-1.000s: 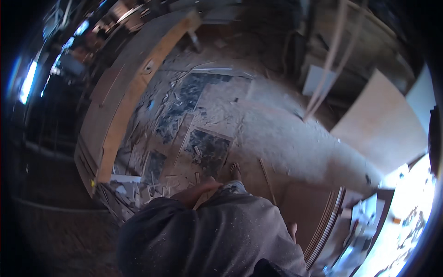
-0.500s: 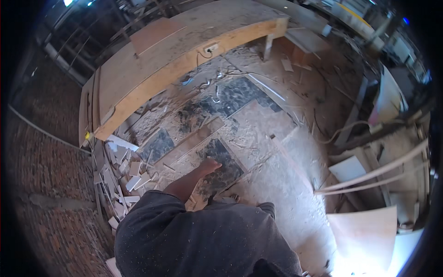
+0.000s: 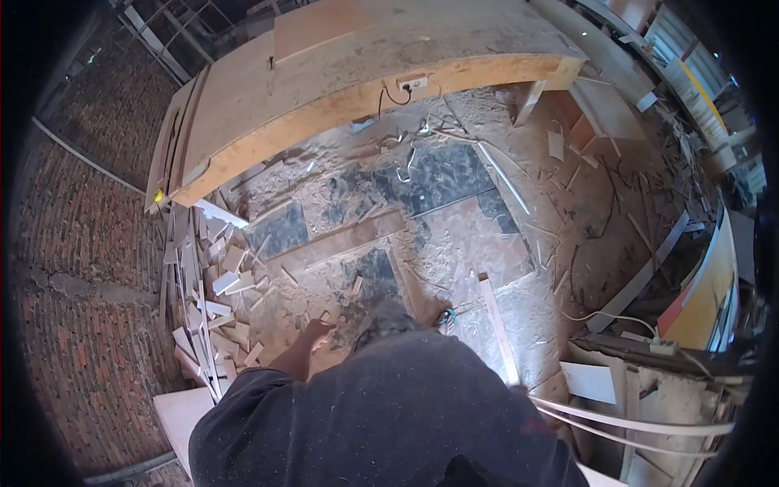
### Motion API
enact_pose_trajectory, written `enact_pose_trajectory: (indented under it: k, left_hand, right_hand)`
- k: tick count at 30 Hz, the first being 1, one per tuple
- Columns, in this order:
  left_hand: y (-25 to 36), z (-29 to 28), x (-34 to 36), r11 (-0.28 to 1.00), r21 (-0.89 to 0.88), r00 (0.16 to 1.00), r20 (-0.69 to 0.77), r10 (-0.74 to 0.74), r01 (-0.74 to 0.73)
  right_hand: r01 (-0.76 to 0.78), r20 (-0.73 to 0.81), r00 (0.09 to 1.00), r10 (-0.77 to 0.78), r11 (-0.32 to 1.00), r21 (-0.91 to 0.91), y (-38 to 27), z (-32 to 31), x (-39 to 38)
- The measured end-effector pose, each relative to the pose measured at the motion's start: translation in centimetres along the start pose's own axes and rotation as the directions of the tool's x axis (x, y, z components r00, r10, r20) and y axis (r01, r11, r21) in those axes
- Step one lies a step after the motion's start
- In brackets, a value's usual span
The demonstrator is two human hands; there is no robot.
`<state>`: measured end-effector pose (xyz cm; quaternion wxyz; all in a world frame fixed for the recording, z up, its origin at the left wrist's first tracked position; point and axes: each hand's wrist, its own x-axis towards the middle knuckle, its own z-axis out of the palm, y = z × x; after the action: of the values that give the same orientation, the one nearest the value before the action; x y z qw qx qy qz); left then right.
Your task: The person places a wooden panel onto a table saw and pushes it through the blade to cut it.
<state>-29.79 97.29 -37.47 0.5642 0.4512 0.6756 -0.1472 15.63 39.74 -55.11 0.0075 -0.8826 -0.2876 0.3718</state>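
Observation:
My left hand (image 3: 319,329) is low over the dusty floor, left of my dark-shirted body, fingers slightly curled and apart, nothing visible held. Offcut pieces (image 3: 233,260) are heaped to its left. Beyond it lies a flat board (image 3: 341,240) across dark marbled sheets (image 3: 422,174). My right hand (image 3: 516,392) is mostly hidden by my body, beside long pale strips (image 3: 633,418); its fingers and grip are unclear. A narrow wooden strip (image 3: 497,321) rests on the floor at right of centre, near a teal sandal (image 3: 448,318).
A long plywood workbench (image 3: 365,49) with a socket (image 3: 412,84) spans the top. A brick wall (image 3: 89,357) runs along the left. Leaning sheets and boards (image 3: 698,284) crowd the right side; a wooden box (image 3: 600,118) stands beyond the bench's right end.
I have turned left, so the bench now spans the top. My left hand reached forward, then drew back left. The long strips now show lower right, more horizontal.

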Motion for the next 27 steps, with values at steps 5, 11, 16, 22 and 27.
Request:
enact_pose_trajectory:
  k: [5, 11, 16, 22, 27]
  left_hand:
    - [6.4, 4.2, 4.3, 0.998, -0.04, 0.998, 0.044, 0.053, -0.051]
    - [7.6, 4.2, 7.7, 0.842, 0.358, 0.861, -0.164, 0.481, -0.403]
    - [20.0, -0.8, 13.4, 0.818, 0.333, 0.812, -0.199, 0.548, -0.47]
    - [26.5, -13.8, 19.1, 0.656, 0.64, 0.47, -0.471, 0.746, -0.4]
    - [43.2, -20.4, 19.8, 0.686, 0.5, 0.373, -0.589, 0.717, -0.53]
  right_hand:
    - [0.249, -0.513, 0.671, -0.536, 0.814, -0.525, 1.1, -23.9, 20.6]
    - [0.372, -0.523, 0.851, -0.048, 0.758, 0.536, -25.2, -40.0, 31.7]
    - [0.455, -0.591, 0.788, -0.175, 0.812, 0.366, -29.3, -36.7, 40.7]
    - [-0.063, 0.042, 0.997, 0.066, 0.365, 0.929, -49.5, -36.6, 38.1]
    - [0.159, -0.184, 0.983, 0.014, 0.439, 0.884, -61.6, -45.9, 45.0]
